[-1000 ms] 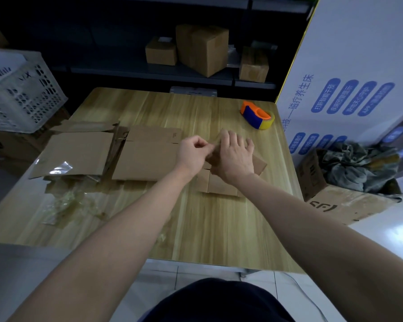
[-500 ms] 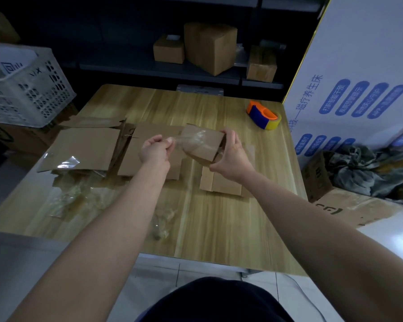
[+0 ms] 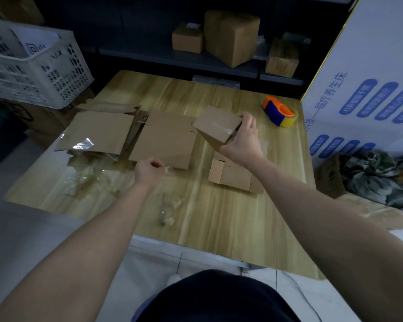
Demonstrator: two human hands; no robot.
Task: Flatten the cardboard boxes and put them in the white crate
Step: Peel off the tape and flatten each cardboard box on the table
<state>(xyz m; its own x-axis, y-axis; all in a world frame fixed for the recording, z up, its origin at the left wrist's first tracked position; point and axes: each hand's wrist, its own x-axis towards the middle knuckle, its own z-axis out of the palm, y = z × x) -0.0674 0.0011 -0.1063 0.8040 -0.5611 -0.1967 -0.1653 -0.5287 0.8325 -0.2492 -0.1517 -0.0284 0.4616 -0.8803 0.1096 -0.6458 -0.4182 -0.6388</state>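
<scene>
My right hand (image 3: 242, 138) grips a small brown cardboard box (image 3: 215, 125) by its right end and holds it tilted above the wooden table (image 3: 219, 217). My left hand (image 3: 149, 169) hovers low over the table's left-middle, fingers curled, pinching a strip of clear tape (image 3: 169, 168). Two flattened boxes (image 3: 165, 138) lie side by side on the table's left half, and a smaller flattened one (image 3: 233, 175) lies under my right forearm. The white crate (image 3: 33, 66) stands off the table's far left corner.
Crumpled clear tape scraps (image 3: 84, 175) litter the table's near left, more scraps (image 3: 170, 205) lie near its front. An orange and blue tape dispenser (image 3: 279, 111) sits at the far right. Brown boxes (image 3: 230, 36) stand on a dark shelf behind. A large white printed carton (image 3: 370, 77) stands at right.
My right hand lifted the small box off the table and tilted it. My left hand peeled a tape strip from it and drew back toward me and down to the left.
</scene>
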